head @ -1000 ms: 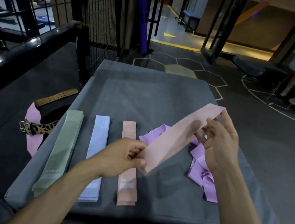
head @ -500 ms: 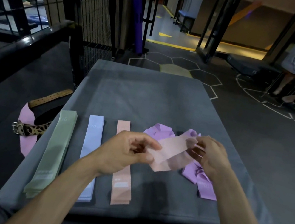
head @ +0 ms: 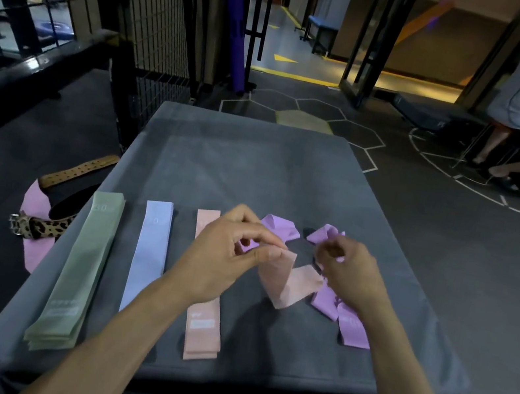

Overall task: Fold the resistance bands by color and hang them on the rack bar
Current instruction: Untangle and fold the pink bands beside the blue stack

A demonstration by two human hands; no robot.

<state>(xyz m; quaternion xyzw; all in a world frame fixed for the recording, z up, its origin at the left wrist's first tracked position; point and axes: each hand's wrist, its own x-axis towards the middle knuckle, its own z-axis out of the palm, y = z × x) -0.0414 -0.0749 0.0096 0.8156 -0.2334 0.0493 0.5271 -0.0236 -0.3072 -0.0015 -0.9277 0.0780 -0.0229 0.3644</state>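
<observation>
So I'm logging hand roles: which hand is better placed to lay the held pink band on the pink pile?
Left. The left hand pinches the pink band right beside the pink pile; the right hand sits farther away.

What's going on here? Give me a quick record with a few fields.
surface: grey padded platform
sorted stacks: green bands, blue bands, peach bands, side by side
unsorted: purple bands, heaped at right
in hand: pink band, sagging between both hands
left hand: pinches one end
right hand: holds the other end
floor at left: leopard-print belt
</observation>
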